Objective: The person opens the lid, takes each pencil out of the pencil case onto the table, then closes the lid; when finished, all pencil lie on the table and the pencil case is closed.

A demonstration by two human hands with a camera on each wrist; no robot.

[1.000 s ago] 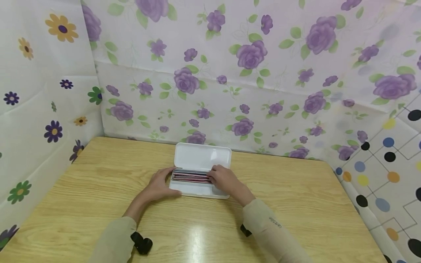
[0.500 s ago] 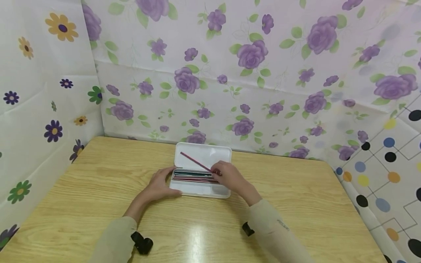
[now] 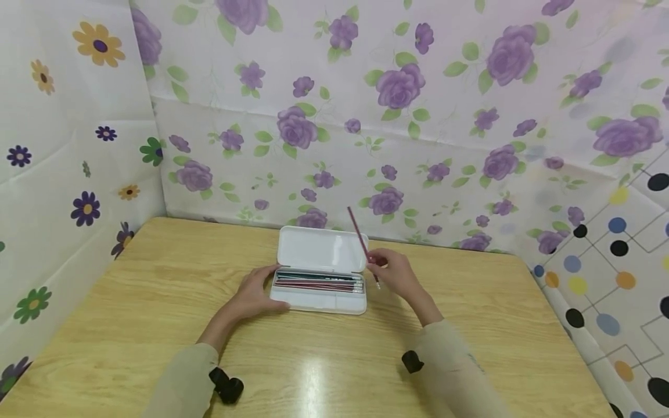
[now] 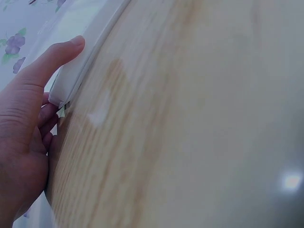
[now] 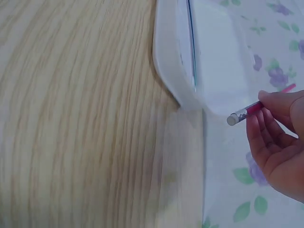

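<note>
A white pencil case (image 3: 308, 302) lies on the table with its lid (image 3: 313, 248) tipped back. Several pencils (image 3: 313, 283), red and dark green, lie side by side in its rear compartment. My left hand (image 3: 255, 296) holds the left end of the case, thumb along the front edge and fingers round the side; the left wrist view shows the thumb on the case (image 4: 73, 78). Off the right end, my right hand (image 3: 394, 271) pinches a red pencil (image 3: 358, 227) between thumb and fingers. It is raised and slanted, its white eraser end (image 5: 232, 119) pointing down.
The wood table (image 3: 313, 360) runs back to a wall cloth with purple flowers (image 3: 399, 87). Patterned cloths also hang at the left (image 3: 63, 145) and right (image 3: 617, 278). A black wrist camera (image 3: 226, 386) sits on the left sleeve.
My right hand has lifted a red pencil out of the case and carried it right, past the case's end, turning it more upright. The left hand has stayed on the case.
</note>
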